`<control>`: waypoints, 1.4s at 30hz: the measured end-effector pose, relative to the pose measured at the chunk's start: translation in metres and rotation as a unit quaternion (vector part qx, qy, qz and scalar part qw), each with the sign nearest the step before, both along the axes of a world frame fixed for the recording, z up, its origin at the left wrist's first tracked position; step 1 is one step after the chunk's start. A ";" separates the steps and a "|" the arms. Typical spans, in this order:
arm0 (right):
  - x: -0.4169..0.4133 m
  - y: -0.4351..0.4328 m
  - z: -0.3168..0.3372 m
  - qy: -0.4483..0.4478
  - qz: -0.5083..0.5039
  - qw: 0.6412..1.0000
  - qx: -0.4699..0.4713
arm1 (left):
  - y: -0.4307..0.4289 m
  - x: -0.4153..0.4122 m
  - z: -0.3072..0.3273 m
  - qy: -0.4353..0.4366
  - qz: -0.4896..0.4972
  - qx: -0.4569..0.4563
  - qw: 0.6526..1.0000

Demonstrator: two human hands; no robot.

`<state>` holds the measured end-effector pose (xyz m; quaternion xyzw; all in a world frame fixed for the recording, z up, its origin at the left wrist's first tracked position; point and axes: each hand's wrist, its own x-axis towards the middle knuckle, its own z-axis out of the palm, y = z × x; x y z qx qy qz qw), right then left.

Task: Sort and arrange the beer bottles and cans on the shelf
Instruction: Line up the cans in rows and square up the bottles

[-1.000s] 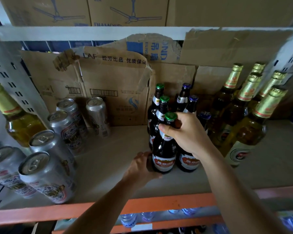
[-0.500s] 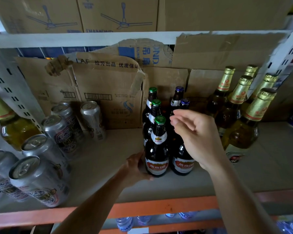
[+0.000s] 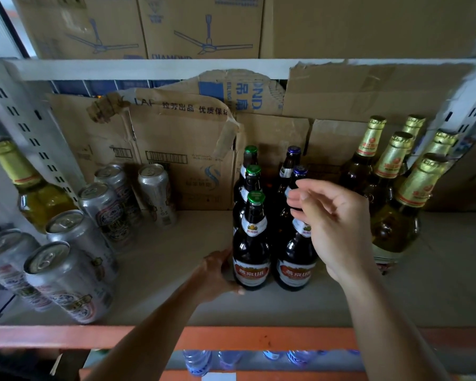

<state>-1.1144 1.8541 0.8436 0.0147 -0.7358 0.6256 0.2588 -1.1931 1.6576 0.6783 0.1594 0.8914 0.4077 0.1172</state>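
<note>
the left hand's fingers [image 3: 226,261] curl round the base of the front green-capped bottle [image 3: 252,243], with the thumb at its foot; the fingertips pass behind the dark glass and are hidden. the left hand [image 3: 215,276] is gripping this bottle, which stands upright on the shelf [image 3: 176,257].

the right hand [image 3: 338,229] hangs just right of that bottle's neck, fingers [image 3: 300,199] loosely bent and apart, holding nothing. it covers the neck and cap of the neighbouring brown bottle [image 3: 296,259], which touches the green-capped one on its right.

behind the green-capped bottle, two more green caps [image 3: 252,169] line up in a row. beside them are two blue caps [image 3: 294,150], their bodies lost in shadow.

well left of it stand silver cans [image 3: 66,279], their labels blurred, and a yellow bottle [image 3: 36,193] cut off by a shelf post. to its right is a cluster of gold-foil bottles [image 3: 407,204]. torn cardboard [image 3: 182,149] lines the back. in front runs an orange rail [image 3: 259,339], with water bottle tops [image 3: 198,361] dimly seen below.
</note>
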 end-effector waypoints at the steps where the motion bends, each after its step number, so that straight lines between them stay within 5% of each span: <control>1: 0.000 0.000 0.000 0.000 0.003 1.000 -0.001 | 0.000 0.001 0.001 0.004 -0.001 -0.004 1.000; 14: -0.004 -0.035 0.003 0.035 0.124 0.991 -0.033 | -0.025 0.043 0.014 0.015 0.089 -0.039 0.995; 21: -0.014 -0.087 -0.023 -0.048 0.253 0.966 -0.032 | -0.056 0.076 0.044 0.003 0.089 -0.073 0.993; 42: -0.039 -0.243 -0.048 -0.107 0.240 0.963 0.064 | -0.227 0.136 0.059 -0.012 0.123 -0.027 0.992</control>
